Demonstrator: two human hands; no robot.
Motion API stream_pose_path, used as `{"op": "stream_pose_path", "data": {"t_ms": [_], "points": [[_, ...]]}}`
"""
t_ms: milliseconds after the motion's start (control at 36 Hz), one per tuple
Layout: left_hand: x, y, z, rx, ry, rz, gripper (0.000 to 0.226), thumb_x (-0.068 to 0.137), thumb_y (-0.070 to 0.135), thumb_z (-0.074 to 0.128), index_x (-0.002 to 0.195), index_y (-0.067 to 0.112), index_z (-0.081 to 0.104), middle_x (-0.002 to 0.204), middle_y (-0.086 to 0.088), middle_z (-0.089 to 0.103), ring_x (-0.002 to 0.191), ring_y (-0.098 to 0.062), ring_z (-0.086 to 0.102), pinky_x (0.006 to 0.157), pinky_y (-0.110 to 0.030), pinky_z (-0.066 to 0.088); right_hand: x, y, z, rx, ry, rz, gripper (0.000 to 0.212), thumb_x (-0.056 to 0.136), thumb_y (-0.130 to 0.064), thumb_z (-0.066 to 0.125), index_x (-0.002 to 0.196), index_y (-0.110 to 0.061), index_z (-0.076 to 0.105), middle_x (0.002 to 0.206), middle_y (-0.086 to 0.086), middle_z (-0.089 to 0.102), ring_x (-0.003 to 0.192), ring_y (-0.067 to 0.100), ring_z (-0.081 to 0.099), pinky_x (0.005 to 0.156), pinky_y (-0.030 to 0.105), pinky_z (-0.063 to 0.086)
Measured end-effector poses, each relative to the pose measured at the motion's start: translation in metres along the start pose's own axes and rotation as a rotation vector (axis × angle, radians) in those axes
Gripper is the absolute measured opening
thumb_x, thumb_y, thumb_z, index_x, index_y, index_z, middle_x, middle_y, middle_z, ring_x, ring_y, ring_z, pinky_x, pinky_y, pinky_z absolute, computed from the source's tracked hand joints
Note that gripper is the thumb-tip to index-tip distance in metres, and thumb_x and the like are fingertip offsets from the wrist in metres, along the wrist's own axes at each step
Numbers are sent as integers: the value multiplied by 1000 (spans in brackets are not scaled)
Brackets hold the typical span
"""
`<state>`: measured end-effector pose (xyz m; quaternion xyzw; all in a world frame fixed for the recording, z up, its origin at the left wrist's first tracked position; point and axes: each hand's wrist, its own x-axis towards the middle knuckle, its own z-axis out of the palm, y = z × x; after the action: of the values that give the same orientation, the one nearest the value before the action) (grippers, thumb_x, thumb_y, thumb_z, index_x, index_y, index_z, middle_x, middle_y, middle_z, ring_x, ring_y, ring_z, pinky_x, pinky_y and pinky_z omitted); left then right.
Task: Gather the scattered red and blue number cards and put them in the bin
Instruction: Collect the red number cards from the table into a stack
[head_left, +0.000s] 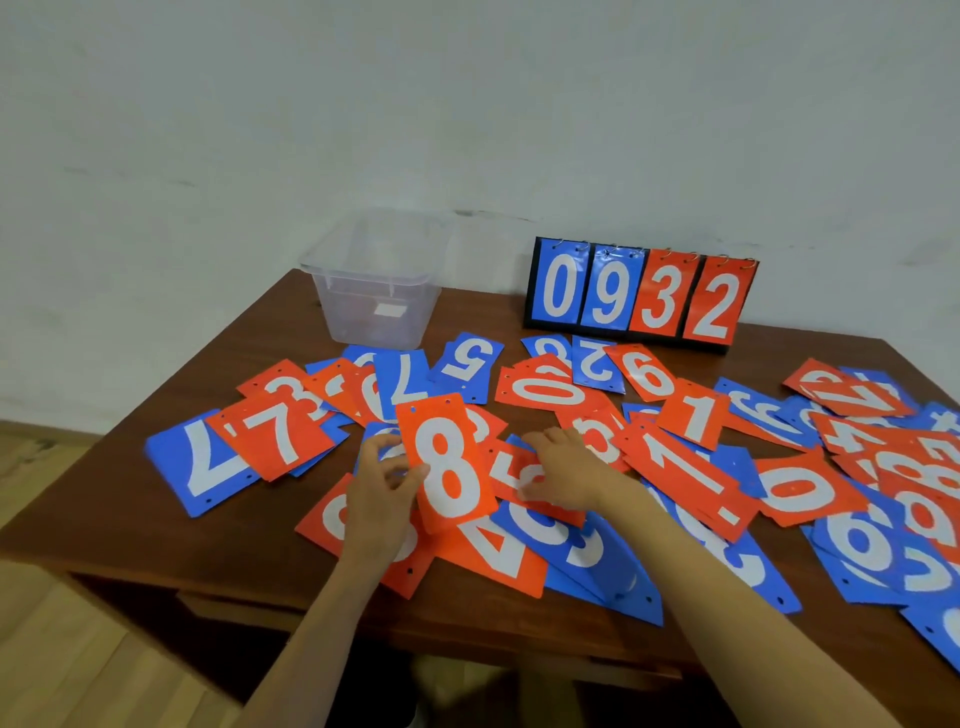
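- The left hand (382, 488) pinched the left edge of a red 8 card (448, 467) between thumb and fingers, holding it lifted and tilted above the pile.
- The right hand (563, 473) lay just right of the 8 card, back up, fingers bent over a red 5 card (511, 470). Whether it gripped that card could not be told.
- The other red and blue cards (540, 392) lay scattered and overlapping across the brown counter (104, 499), to both sides of the hands and beneath them.
- The clear bin (374, 280) stood at the far left of the counter, beyond the left hand and well apart from it.
- A scoreboard (639, 296) reading 0932 stood upright at the far edge, right of the bin.
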<state>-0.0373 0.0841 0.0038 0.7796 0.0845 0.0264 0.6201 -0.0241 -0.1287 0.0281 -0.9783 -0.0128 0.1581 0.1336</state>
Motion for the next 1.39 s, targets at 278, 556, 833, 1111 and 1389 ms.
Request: {"op": "stream_pose_path", "data": {"t_ms": [278, 556, 833, 1111, 1389], "points": [[-5, -8, 4, 181, 24, 147, 18, 86, 8, 64, 99, 13, 53, 102, 6, 52, 94, -9, 52, 64, -7, 39, 10, -8, -9, -152, -23, 162, 87, 73, -46, 75, 140, -14, 30, 148, 11, 27, 140, 31, 20, 112, 50, 23], [-14, -5, 4, 211, -13, 178, 9, 90, 10, 59, 96, 17, 61, 94, 4, 61, 86, -13, 58, 65, -14, 47, 15, -5, -16, -109, -128, 248, 93, 68, -52, 78, 139, -13, 32, 148, 12, 30, 138, 33, 25, 110, 51, 31], [-19, -4, 9, 265, 25, 299, 28, 90, 7, 60, 118, 9, 61, 122, -6, 62, 109, -21, 60, 88, -29, 52, -4, -10, -15, -86, 157, 204, 45, 86, -24, 66, 124, -13, 44, 119, 8, 58, 106, 24, 58, 91, 36, 50], [-27, 20, 32, 262, -75, 313, 40, 94, 8, 52, 133, 17, 49, 133, -5, 53, 109, -17, 58, 76, -19, 53, -71, 30, -52, 214, 693, 206, 11, 94, -14, 53, 104, -17, 55, 98, 1, 63, 87, 18, 60, 75, 32, 53], [-48, 56, 80, -121, -415, 179, 42, 93, 12, 57, 131, 29, 52, 122, 10, 54, 104, -4, 58, 67, -16, 55, -105, 70, -24, 1312, 645, 242, 16, 83, -13, 70, 93, -5, 60, 98, 20, 66, 94, 31, 66, 82, 43, 54]]}}
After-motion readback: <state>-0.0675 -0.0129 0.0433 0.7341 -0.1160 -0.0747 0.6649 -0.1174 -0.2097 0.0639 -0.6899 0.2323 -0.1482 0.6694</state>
